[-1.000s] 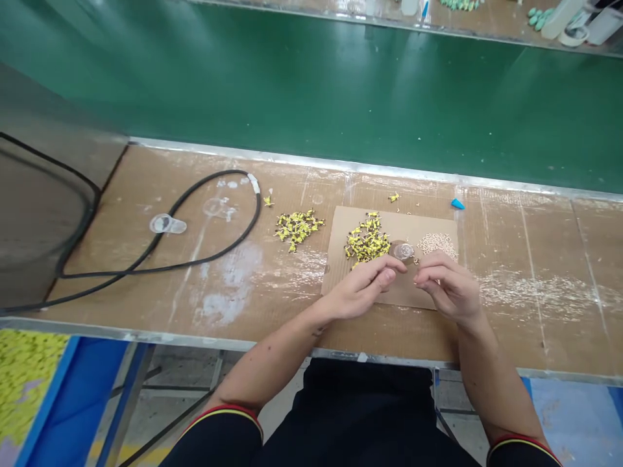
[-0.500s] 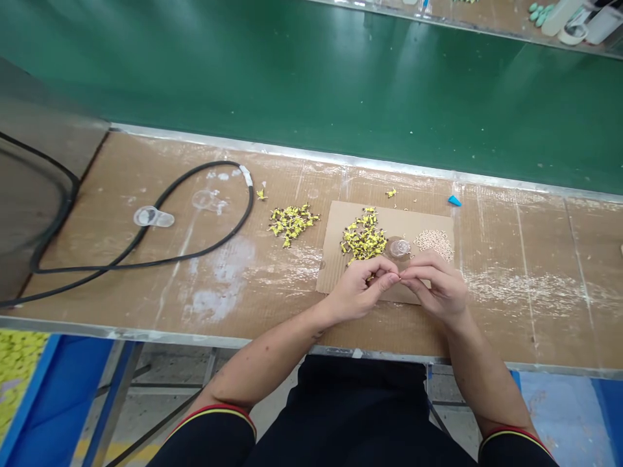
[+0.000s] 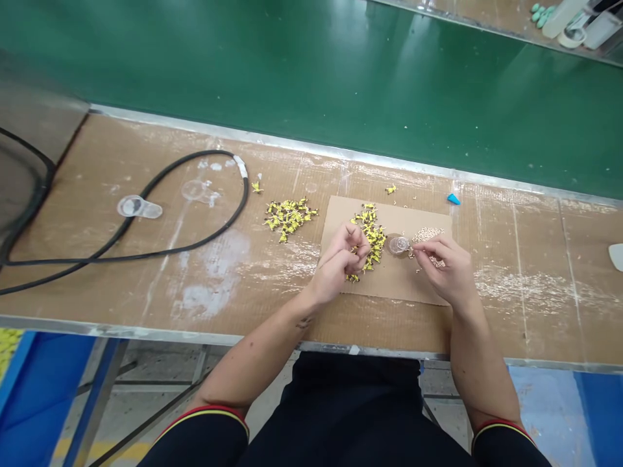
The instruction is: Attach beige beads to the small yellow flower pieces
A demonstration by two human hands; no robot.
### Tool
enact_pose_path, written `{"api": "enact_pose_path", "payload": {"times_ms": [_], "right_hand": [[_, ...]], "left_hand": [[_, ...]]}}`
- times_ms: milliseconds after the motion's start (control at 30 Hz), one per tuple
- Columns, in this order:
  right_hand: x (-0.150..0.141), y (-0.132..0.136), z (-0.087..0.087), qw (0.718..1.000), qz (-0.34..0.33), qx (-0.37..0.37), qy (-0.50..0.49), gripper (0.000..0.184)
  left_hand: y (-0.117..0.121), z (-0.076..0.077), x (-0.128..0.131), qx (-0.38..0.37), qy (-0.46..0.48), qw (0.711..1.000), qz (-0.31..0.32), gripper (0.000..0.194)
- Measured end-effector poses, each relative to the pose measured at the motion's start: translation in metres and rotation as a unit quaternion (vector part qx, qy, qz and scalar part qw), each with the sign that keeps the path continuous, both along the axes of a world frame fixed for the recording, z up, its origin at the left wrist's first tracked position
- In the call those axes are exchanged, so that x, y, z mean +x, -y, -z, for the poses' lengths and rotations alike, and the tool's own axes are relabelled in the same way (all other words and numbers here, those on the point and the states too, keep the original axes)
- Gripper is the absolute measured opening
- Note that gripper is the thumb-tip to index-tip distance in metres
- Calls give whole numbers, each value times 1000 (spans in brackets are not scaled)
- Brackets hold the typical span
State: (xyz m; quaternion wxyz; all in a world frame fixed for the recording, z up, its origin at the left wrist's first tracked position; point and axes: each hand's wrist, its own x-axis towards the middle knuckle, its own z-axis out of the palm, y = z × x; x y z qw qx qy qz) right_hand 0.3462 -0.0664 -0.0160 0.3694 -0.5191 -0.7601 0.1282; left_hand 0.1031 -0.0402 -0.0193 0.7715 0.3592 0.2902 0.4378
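Handling small pieces seems the step in hand; the next move calls for precise fingertips. The left hand's [image 3: 337,263] fingers curl beside yellow figures [image 3: 374,239]; the right hand's [image 3: 450,269] nearly meet beside a clear cup [image 3: 399,244] and pale bits [image 3: 428,235], any pinch too small to tell. The counter [image 3: 496,246] extends rightward past the cardboard's [image 3: 394,282] edge.

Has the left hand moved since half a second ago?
Yes, the left hand has moved left and slightly forward over the cardboard sheet.

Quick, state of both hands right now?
Left hand: fingers curled by the yellow pieces; can't tell if it holds anything.
Right hand: thumb and forefinger close together near the clear container; any hold can't be told.
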Motion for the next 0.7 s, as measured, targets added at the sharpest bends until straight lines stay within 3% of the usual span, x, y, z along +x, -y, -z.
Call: {"api": "enact_pose_path", "payload": {"times_ms": [133, 367, 700], "right_hand": [[-3, -3, 7, 1000, 14, -2, 17, 11], [-8, -5, 7, 999, 21, -19, 37, 11], [-10, -4, 4, 998, 33, -35, 47, 11]], "left_hand": [[-1, -2, -2, 34, -16, 999, -11, 30], [2, -6, 0, 111, -91, 990, -3, 14], [0, -8, -5, 61, -114, 991, 32, 8]]}}
